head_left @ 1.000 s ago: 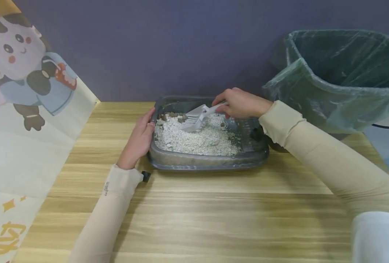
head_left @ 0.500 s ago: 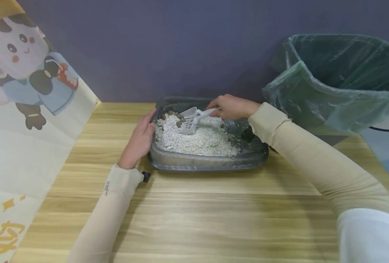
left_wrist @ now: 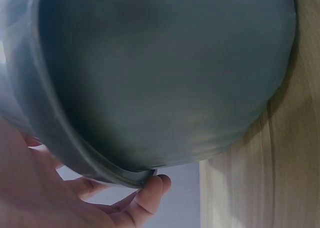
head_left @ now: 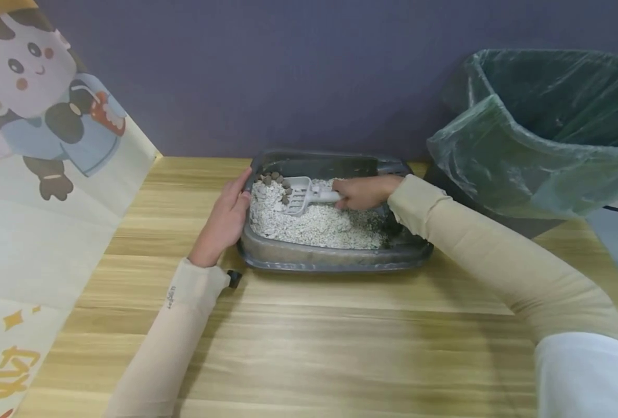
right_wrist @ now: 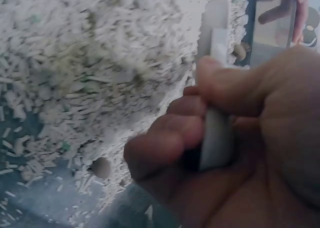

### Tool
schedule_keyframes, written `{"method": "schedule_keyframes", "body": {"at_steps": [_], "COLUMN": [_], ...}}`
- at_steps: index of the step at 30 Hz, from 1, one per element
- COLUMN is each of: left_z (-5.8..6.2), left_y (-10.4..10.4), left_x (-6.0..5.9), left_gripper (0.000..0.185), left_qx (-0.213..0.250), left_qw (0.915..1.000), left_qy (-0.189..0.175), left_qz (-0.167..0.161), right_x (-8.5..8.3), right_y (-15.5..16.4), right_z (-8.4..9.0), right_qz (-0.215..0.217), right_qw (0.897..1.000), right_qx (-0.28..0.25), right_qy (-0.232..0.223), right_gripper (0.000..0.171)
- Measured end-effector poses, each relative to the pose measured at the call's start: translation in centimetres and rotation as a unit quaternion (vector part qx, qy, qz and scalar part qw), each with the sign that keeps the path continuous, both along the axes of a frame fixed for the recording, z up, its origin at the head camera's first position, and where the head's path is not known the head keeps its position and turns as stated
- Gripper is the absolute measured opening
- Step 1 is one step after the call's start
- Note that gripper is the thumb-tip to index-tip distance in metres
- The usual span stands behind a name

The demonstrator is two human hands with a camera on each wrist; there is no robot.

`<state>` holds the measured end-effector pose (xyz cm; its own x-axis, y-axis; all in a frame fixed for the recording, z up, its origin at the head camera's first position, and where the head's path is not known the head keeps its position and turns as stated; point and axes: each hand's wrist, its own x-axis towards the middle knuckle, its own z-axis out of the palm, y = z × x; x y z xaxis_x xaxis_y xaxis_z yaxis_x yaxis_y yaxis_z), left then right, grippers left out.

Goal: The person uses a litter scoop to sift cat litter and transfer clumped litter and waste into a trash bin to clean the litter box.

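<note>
A grey plastic litter tray [head_left: 335, 260] sits on the wooden table, filled with white litter [head_left: 319, 225] and some brown clumps [head_left: 274, 179] at its far left corner. My right hand [head_left: 363, 193] grips the handle of a white slotted scoop [head_left: 300, 194], whose blade lies low in the litter beside the clumps. In the right wrist view the fingers [right_wrist: 170, 138] curl round the scoop handle [right_wrist: 216, 138] above the litter [right_wrist: 90, 63]. My left hand [head_left: 224, 223] rests flat against the tray's left wall; the left wrist view shows the tray wall [left_wrist: 165, 78] close up, fingers [left_wrist: 145, 198] under its rim.
A bin lined with a green plastic bag [head_left: 544, 128] stands at the right rear. A cartoon-printed banner [head_left: 42, 174] runs along the left side. A purple wall closes the back. The wooden tabletop [head_left: 340, 348] stretches toward me.
The right hand has dropped lower and moved left, pushing the scoop from raised above the litter down into it toward the brown clumps. The left hand stays on the tray.
</note>
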<state>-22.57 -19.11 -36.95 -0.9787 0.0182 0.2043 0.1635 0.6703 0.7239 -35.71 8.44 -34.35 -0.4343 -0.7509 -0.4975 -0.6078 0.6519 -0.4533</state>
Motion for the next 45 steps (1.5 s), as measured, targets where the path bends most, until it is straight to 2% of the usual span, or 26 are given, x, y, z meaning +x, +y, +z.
{"method": "schedule_keyframes", "body": {"at_steps": [2,8,13,20,24,28,33,39,45], "left_z": [0.0,-0.1,-0.1,-0.1,-0.2,-0.2,0.0,0.1,-0.2], "left_y": [0.0,0.0,-0.1,0.0,0.1,0.1,0.0,-0.1,-0.2], "left_x": [0.0,-0.1,-0.2,-0.1,-0.2,-0.1,0.0,0.1,-0.2], "left_gripper": [0.051,0.051,0.051,0.051,0.051,0.051,0.051,0.051,0.051], "left_qx": [-0.001,0.011,0.012,0.011,0.009,0.009,0.009,0.008,0.010], "left_qw": [1.0000,0.9999,0.9999,0.9999,0.9999,0.9999,0.9999,0.9999,0.9999], "left_qy": [-0.002,-0.001,-0.003,-0.006,-0.008,-0.005,-0.005,-0.004,0.002], "left_qz": [0.000,0.004,0.003,0.007,0.002,0.005,0.009,0.010,0.009], "right_x": [0.0,0.7,2.1,4.1,5.1,6.0,6.7,7.6,8.4], "right_y": [0.3,1.2,2.8,5.7,7.5,8.8,9.6,10.2,10.6], "right_z": [-0.2,0.5,1.5,1.4,1.4,1.7,1.6,0.9,0.5], "right_qz": [0.003,-0.013,-0.014,-0.029,-0.039,-0.069,-0.102,-0.119,-0.140], "right_qw": [1.000,0.998,0.996,0.990,0.984,0.978,0.968,0.958,0.947], "right_qx": [-0.015,-0.056,-0.082,-0.125,-0.155,-0.178,-0.209,-0.241,-0.269], "right_qy": [-0.002,-0.001,0.033,0.064,0.082,0.090,0.092,0.097,0.106], "right_gripper": [0.026,0.029,0.023,0.022,0.025,0.028,0.028,0.033,0.034]}}
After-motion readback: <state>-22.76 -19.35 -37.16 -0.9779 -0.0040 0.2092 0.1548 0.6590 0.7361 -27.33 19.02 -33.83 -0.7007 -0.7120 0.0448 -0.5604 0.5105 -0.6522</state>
